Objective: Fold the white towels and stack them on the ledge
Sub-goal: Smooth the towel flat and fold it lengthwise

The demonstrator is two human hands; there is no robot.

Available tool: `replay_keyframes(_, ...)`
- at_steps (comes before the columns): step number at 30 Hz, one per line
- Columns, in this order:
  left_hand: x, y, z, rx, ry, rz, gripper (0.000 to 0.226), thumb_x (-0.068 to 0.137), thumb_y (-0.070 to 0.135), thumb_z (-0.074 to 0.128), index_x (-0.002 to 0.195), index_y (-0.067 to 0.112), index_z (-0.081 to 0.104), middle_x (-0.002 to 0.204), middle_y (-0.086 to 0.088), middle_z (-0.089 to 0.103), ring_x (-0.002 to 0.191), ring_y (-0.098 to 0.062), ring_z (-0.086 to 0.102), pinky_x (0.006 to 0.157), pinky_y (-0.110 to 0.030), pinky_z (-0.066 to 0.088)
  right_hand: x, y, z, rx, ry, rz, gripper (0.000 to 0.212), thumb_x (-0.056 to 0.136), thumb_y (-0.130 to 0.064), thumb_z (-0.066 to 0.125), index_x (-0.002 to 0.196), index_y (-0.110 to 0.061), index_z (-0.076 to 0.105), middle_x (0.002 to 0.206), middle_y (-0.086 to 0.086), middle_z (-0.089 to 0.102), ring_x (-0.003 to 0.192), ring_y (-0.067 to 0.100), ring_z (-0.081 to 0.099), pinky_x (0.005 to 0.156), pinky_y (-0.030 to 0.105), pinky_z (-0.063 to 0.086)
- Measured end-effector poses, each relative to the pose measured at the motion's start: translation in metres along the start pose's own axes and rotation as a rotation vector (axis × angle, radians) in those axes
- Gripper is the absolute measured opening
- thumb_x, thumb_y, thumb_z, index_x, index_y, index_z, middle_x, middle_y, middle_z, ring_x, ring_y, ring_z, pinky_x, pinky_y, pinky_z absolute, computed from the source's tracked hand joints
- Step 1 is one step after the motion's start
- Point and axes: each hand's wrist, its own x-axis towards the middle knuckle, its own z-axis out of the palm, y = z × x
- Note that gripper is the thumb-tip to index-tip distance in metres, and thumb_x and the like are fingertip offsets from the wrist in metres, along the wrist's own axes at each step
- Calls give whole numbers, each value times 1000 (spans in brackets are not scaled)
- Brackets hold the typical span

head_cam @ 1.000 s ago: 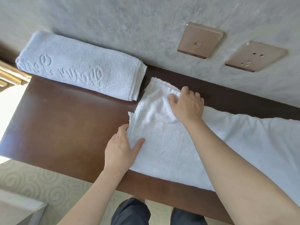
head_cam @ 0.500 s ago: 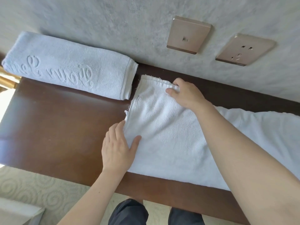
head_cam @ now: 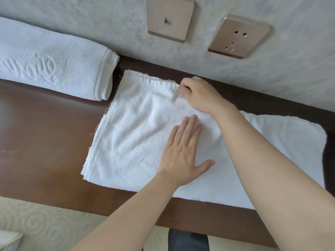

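A white towel point(head_cam: 130, 134) lies partly folded on the dark wooden ledge point(head_cam: 47, 134), its folded layers stacked at the left and a single layer running out to the right. My left hand point(head_cam: 183, 153) lies flat on the middle of it, fingers straight. At the towel's far edge, near the wall, my right hand point(head_cam: 197, 95) pinches the hem between curled fingers and thumb. A second white towel point(head_cam: 54, 64), folded and embossed with script lettering, rests against the wall at the back left, just apart from the first.
The grey textured wall point(head_cam: 108, 24) rises directly behind the ledge and carries a switch plate point(head_cam: 170, 17) and a socket plate point(head_cam: 239, 36). Below the ledge's front edge lie patterned carpet point(head_cam: 41, 223) and my dark trouser leg point(head_cam: 188, 240).
My left hand has slid from the towel's left edge to its middle and now lies flat. My right hand has shifted to pinch the far hem. The camera has moved closer.
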Motion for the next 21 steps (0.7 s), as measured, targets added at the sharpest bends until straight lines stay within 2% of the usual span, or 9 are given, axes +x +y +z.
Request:
replay_keyframes(3, -7, -7, 17, 133, -82, 29, 104, 85, 80, 42, 161, 16, 11, 168, -4, -11, 154, -22, -14, 125, -48, 2, 4, 0, -10, 65, 38, -134, 15, 100, -38, 54, 99, -24, 58, 90, -10, 47, 85, 11, 47, 68, 25, 29)
replay_keyframes(5, -8, -9, 22, 182, -84, 20, 105, 84, 82, 37, 162, 18, 9, 169, -3, -8, 155, -22, -12, 124, -49, 0, 3, 7, -14, 66, -44, -97, 21, 97, -43, 59, 108, -26, 60, 91, -12, 51, 83, 13, 53, 71, 25, 36)
replay_keyframes(7, -5, 0, 26, 179, -47, -16, 105, 82, 83, 38, 161, 19, 12, 169, -2, -3, 155, -23, -7, 124, -51, 3, -3, 29, -18, -61, -144, 20, 35, 93, -55, 60, 105, -22, 57, 95, -7, 58, 91, 22, 60, 79, 35, 43)
replay_keyframes(10, -3, 9, 26, 149, 6, -47, 100, 84, 80, 38, 161, 19, 19, 169, -2, 1, 156, -24, -4, 124, -55, 8, -12, 47, -11, -214, -108, 56, 44, 92, -65, 54, 88, -22, 49, 97, -4, 52, 109, 30, 55, 89, 42, 38)
replay_keyframes(13, 19, 32, 32, 127, 60, -48, 95, 88, 75, 39, 161, 17, 18, 170, -2, 0, 156, -23, -5, 125, -49, 7, -15, 55, -12, -114, -58, -35, 48, 92, -60, 58, 68, -23, 39, 79, -5, 47, 88, 27, 56, 69, 36, 33)
replay_keyframes(15, 32, 43, 37, 128, 77, -71, 95, 89, 74, 40, 160, 15, 19, 169, -3, 1, 156, -22, -4, 126, -47, 6, -14, 57, -18, -64, -9, -85, 49, 90, -60, 61, 67, -25, 36, 65, -7, 45, 68, 21, 50, 56, 35, 28)
replay_keyframes(17, 35, 48, 42, 164, 87, -98, 96, 89, 75, 39, 160, 14, 20, 169, -4, 4, 156, -22, -1, 125, -47, 8, -13, 60, -25, -26, 57, -85, 44, 86, -63, 64, 75, -26, 44, 62, -7, 48, 63, 15, 48, 56, 33, 29)
replay_keyframes(19, 35, 48, 46, 190, 105, -108, 95, 90, 76, 38, 160, 14, 21, 169, -3, 6, 156, -22, 0, 125, -47, 9, -14, 70, -29, 3, 101, -43, 42, 86, -64, 63, 84, -24, 52, 66, -8, 54, 67, 16, 53, 62, 33, 35)
replay_keyframes(21, 36, 47, 47, 188, 114, -124, 93, 91, 76, 37, 160, 16, 20, 169, -1, 6, 156, -20, 0, 125, -46, 8, -17, 79, -32, -45, 36, 17, 47, 87, -67, 59, 79, -21, 53, 67, -7, 57, 70, 20, 58, 63, 33, 39)
